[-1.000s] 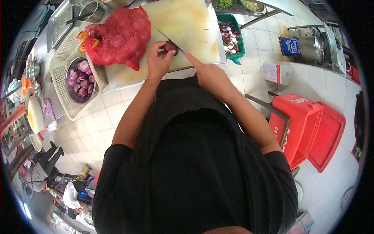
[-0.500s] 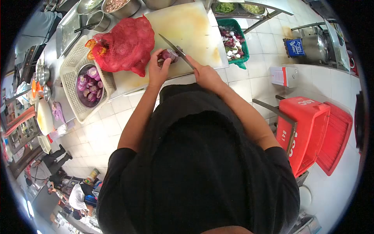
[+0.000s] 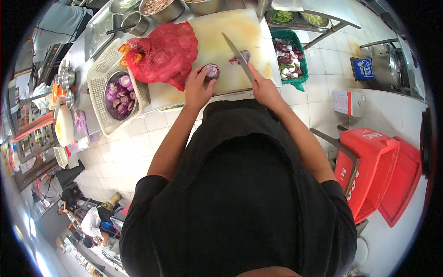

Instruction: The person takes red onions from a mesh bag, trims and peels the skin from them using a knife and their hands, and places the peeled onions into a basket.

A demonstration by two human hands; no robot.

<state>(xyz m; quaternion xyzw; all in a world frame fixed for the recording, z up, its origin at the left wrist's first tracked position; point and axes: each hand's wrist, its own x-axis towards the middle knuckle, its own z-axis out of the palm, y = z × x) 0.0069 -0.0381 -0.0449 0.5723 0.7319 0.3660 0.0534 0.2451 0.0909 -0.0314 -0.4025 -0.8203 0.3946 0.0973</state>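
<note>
My left hand (image 3: 197, 91) grips a red onion (image 3: 212, 72), and its pale cut face is turned up. In my right hand (image 3: 267, 92) is a kitchen knife (image 3: 236, 51), angled with its tip pointing away from me. Just beside the blade, a cut-off onion end (image 3: 245, 56) and some dark red scraps lie on the white cutting board (image 3: 221, 27). To the left of my left hand sits a full red mesh bag of onions (image 3: 166, 55).
A cream plastic basket (image 3: 95, 83) at left holds a metal bowl of peeled onions (image 3: 121, 94). Right of the board hangs a green bin (image 3: 302, 76) with peelings. Metal bowls (image 3: 164, 11) line the back. An open red bin (image 3: 369, 171) stands at right.
The knife has moved right, away from the onion, and the cut-off end now lies apart on the board. My left hand has turned the onion's cut face up. The whole view has shifted slightly.
</note>
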